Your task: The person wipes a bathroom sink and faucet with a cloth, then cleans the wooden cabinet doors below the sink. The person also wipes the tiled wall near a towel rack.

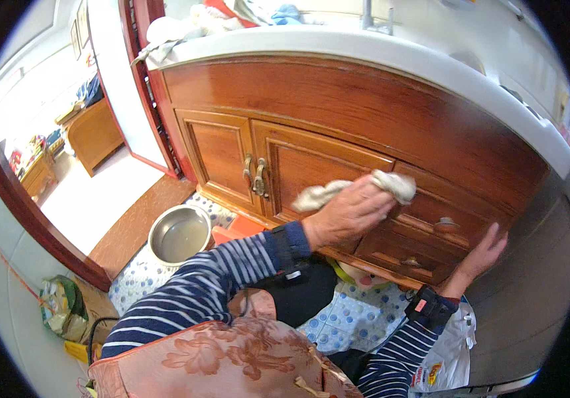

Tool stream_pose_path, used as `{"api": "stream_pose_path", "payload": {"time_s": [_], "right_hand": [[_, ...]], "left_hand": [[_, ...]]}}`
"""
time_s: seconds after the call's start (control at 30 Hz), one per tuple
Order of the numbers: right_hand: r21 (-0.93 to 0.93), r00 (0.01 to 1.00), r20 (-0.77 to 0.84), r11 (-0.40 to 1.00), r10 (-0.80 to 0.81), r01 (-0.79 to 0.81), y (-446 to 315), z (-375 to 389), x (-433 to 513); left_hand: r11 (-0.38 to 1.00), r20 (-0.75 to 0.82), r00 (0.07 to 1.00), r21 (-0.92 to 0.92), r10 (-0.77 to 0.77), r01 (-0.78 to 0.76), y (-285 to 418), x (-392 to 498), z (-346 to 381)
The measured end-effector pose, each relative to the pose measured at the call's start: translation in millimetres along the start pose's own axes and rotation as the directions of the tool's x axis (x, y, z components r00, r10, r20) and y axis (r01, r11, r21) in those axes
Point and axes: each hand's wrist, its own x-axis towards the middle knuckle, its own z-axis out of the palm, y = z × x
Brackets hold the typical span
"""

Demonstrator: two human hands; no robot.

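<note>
My left hand (352, 211) is closed round a bunched off-white cloth (398, 187), against the brown wooden cabinet beside the drawers. One end of the cloth trails to the left over the door panel (297, 169); hand and cloth are slightly blurred. My right hand (479, 253) holds nothing, its fingers apart, at the cabinet's right end by the dark grey surface. Between the hands are an upper drawer knob (446, 225) and a lower knob (410, 261). Two ornate metal handles (260, 179) are on the doors to the left.
A metal basin (180, 235) holding cloudy liquid stands on the dotted floor, near an orange-red object (240, 228). A white countertop (285, 42) runs above the cabinet, with cloths at its left end. A doorway is at the left; a white plastic bag (446, 353) lies lower right.
</note>
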Motion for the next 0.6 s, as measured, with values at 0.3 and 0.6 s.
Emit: {"api": "stream_pose_path", "payload": {"time_s": [0.3,0.6], "right_hand": [[-0.219,0.997,-0.063,0.974,0.04,-0.053,12.4,-6.8,8.4],[-0.09,0.993,-0.059,0.99,0.102,-0.107,26.8,-9.9,19.3]], "left_hand": [[0.944,-0.167,0.971,0.256,-0.168,0.208,-66.5,-28.9,-78.4],[0.785,-0.295,0.832,0.291,-0.47,0.547,-139.9,-103.8,-165.7]]}}
